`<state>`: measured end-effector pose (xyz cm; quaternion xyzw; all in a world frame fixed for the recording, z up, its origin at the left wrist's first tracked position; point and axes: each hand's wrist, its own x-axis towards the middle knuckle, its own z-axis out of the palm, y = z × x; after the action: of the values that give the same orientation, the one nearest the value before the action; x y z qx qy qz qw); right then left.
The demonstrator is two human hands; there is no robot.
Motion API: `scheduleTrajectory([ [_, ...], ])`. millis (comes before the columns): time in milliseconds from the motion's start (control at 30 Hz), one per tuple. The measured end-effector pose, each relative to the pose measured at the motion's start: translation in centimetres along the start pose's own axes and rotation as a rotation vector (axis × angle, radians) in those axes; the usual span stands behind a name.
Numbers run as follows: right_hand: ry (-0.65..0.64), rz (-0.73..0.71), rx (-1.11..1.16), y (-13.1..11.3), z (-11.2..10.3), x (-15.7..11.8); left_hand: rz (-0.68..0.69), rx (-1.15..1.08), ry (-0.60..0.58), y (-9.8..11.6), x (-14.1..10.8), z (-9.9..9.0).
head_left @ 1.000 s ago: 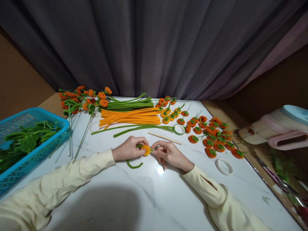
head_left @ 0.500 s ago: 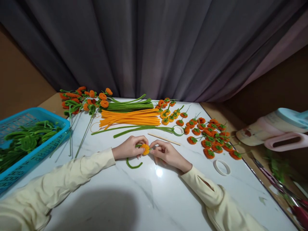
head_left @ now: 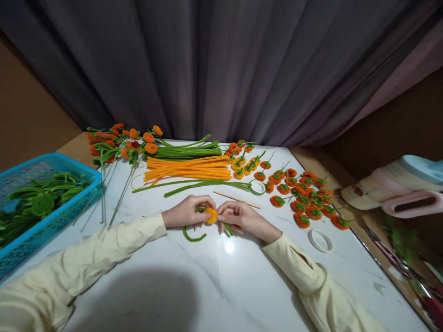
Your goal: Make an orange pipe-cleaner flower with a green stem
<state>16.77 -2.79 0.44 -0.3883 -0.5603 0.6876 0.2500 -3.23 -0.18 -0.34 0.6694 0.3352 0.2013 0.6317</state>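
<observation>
Near the middle of the white table, my left hand [head_left: 189, 211] pinches a small yellow-orange fuzzy flower [head_left: 211, 216] at its left side. A curled green fuzzy stem [head_left: 194, 239] hangs below the fingers of that hand. Just right of the flower, my right hand [head_left: 241, 216] is closed on a green stem end [head_left: 227, 228], which sticks out below its fingertips. Behind my hands lie a thin wooden stick [head_left: 237, 199], a bundle of orange stems [head_left: 188, 168] and green stems [head_left: 188, 151].
A blue basket [head_left: 90, 185] of green pieces stands at left. Orange flowers [head_left: 151, 148] on stems lie behind it. Several orange flower heads [head_left: 313, 212], a white ring [head_left: 320, 240] and a tape roll [head_left: 257, 186] are at right, with a cup [head_left: 377, 184] beyond.
A green stem end now shows below my right hand's fingers. My right hand has shifted slightly right, and the yellow-orange flower is turned a little.
</observation>
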Motion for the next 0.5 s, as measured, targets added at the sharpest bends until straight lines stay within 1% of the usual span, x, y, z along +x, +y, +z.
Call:
scheduleTrajectory([
  [100, -0.015, 0.015, 0.027, -0.02, -0.24, -0.03, 0.002, -0.049, -0.004, 0.05, -0.08, 0.10],
  [267, -0.060, 0.022, 0.097, 0.04, -0.73, -0.04, 0.055, -0.112, -0.032, -0.02, -0.16, 0.13],
  [500, -0.075, 0.030, 0.076, 0.10, -0.84, 0.07, 0.036, -0.142, -0.017, -0.44, -0.15, 0.11],
])
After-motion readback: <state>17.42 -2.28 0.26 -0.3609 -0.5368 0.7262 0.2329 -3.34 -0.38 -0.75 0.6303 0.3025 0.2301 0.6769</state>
